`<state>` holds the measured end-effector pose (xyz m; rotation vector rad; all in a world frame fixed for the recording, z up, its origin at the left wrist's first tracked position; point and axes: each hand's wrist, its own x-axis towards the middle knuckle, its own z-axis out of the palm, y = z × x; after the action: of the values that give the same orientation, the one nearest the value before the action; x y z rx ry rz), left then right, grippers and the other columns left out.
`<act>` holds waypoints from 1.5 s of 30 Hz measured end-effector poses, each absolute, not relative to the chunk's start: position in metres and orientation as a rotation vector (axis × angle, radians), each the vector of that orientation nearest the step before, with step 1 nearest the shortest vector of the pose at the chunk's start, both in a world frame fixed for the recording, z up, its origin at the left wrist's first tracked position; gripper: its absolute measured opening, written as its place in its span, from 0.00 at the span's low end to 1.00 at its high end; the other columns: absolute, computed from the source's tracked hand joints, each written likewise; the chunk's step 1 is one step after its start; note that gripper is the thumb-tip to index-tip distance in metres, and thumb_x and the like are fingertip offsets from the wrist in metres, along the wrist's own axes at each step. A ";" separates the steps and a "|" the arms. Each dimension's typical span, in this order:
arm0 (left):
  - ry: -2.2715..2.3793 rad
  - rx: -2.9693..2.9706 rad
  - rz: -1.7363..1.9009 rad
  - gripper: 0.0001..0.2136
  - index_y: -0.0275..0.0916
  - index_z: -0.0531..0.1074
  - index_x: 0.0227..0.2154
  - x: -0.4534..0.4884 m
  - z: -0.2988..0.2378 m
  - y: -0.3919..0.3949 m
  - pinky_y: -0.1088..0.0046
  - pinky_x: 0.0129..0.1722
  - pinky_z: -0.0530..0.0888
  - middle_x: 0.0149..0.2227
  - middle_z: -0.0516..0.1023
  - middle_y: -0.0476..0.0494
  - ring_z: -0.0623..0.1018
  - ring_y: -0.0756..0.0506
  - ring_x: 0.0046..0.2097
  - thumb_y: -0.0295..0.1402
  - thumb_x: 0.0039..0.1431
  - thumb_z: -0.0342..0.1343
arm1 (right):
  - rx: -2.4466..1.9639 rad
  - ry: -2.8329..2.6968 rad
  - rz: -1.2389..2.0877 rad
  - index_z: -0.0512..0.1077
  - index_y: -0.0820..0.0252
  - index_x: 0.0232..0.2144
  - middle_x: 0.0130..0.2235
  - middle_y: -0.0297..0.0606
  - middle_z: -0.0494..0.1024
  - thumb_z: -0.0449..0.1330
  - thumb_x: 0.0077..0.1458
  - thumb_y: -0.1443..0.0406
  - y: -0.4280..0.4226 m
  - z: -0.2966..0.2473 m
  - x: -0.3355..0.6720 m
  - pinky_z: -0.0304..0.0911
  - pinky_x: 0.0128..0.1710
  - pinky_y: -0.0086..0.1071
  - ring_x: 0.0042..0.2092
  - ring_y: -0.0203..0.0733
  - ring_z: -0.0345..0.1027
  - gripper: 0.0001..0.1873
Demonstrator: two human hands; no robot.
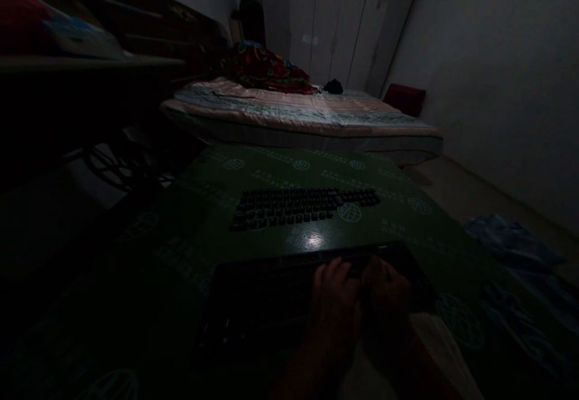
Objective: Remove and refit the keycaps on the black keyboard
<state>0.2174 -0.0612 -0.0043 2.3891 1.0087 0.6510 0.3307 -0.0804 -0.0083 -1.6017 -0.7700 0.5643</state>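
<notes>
- Located on the tabletop (398,231), toward the near edge: one black keyboard (271,294), laid flat, long sides roughly in line with the far edge. Too dark for detail across the key area.
- Noted between keyboard and far edge: black keycaps (289,206), set out in rows, with a smaller group toward the right edge.
- Over the right half of the keyboard: left grip (333,303), fingers bent downward. Cannot tell whether closed on anything or merely resting.
- Just beside, nearer the right edge: right grip (386,294), fingers curled in, tips hidden. Cannot tell whether holding any small piece.
- Judged of the keyboard: fairly light for such length, stiff, probably hard plastic. Likely to skid under a sideways push, given the shine on the tabletop.
- For lifting, take hold by the frame at both short ends and keep level. For steadying, press on the left end or far rim, clear of the key area.
- Judged of the keycaps: very light, hard, easily scattered by a brush of the forearm. Pick up singly, by opposite side walls. Avoid prying at a slant, for fear of cracking thin plastic.
</notes>
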 end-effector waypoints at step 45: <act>1.204 1.200 1.006 0.09 0.38 0.74 0.28 0.203 0.019 -0.046 0.75 0.30 0.71 0.26 0.77 0.49 0.76 0.47 0.31 0.35 0.42 0.60 | -1.590 -0.641 0.174 0.70 0.63 0.31 0.22 0.36 0.74 0.50 0.53 0.47 -0.095 0.022 0.361 0.60 0.26 0.28 0.26 0.37 0.67 0.25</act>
<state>0.2030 -0.0459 0.0192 1.2002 1.2039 1.0064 0.3608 -0.0952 0.0215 -1.5903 -0.6413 0.1743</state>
